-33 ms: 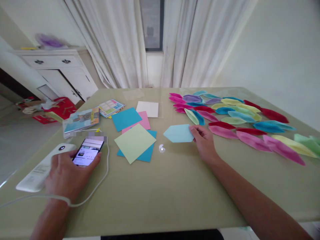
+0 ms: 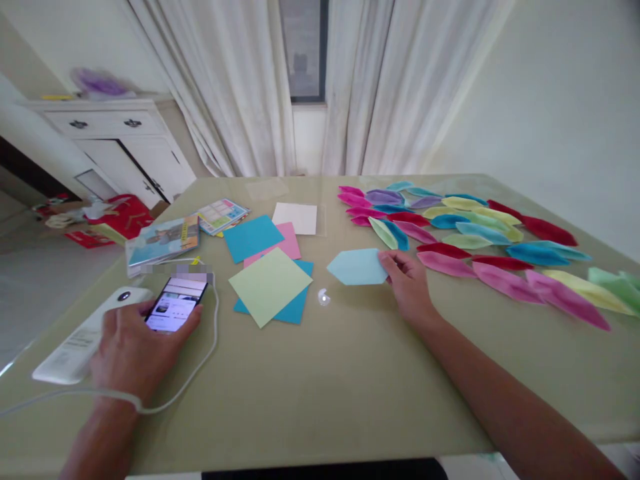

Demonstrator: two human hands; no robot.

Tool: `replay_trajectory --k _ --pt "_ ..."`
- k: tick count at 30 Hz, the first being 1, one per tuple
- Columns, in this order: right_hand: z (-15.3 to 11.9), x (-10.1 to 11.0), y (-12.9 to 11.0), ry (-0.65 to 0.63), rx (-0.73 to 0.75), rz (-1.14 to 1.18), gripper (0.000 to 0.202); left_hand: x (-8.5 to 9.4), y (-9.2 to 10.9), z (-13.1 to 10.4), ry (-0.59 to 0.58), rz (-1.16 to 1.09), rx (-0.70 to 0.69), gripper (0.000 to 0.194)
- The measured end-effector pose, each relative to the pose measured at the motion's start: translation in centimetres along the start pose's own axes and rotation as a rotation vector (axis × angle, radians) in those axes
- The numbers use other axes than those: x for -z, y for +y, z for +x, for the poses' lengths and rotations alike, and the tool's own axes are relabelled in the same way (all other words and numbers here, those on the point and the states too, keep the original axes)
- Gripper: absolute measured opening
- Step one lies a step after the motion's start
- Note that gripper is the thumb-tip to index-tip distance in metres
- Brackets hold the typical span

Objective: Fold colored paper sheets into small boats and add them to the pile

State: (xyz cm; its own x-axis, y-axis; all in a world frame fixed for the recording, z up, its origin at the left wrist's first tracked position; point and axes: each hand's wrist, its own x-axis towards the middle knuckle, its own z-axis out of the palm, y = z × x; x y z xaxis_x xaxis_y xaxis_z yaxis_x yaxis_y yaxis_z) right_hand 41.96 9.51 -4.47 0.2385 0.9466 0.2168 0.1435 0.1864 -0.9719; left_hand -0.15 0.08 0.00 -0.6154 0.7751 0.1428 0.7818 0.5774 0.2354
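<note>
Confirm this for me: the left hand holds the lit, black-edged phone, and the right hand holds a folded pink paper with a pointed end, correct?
Not quite: the head view shows that the folded paper with a pointed end is light blue, not pink. The right hand does hold it, and the left hand holds the lit, black-edged phone.

Left hand point(image 2: 137, 350): lying low, palm down, fingers curving forward with thumb spread apart; wrist bending slightly. Right hand point(image 2: 407, 283): thumb and forefinger pinching together, remaining fingers curling under; right forearm point(image 2: 505, 380) extending diagonally inward from the lower right.
</note>
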Motion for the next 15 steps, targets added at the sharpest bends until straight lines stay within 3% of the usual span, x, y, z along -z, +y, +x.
replay_trajectory --k 15 --pt "0.0 -0.2 0.0 -0.007 0.012 0.046 0.036 -1.3 -1.4 1.1 -0.081 0.126 -0.095 0.093"
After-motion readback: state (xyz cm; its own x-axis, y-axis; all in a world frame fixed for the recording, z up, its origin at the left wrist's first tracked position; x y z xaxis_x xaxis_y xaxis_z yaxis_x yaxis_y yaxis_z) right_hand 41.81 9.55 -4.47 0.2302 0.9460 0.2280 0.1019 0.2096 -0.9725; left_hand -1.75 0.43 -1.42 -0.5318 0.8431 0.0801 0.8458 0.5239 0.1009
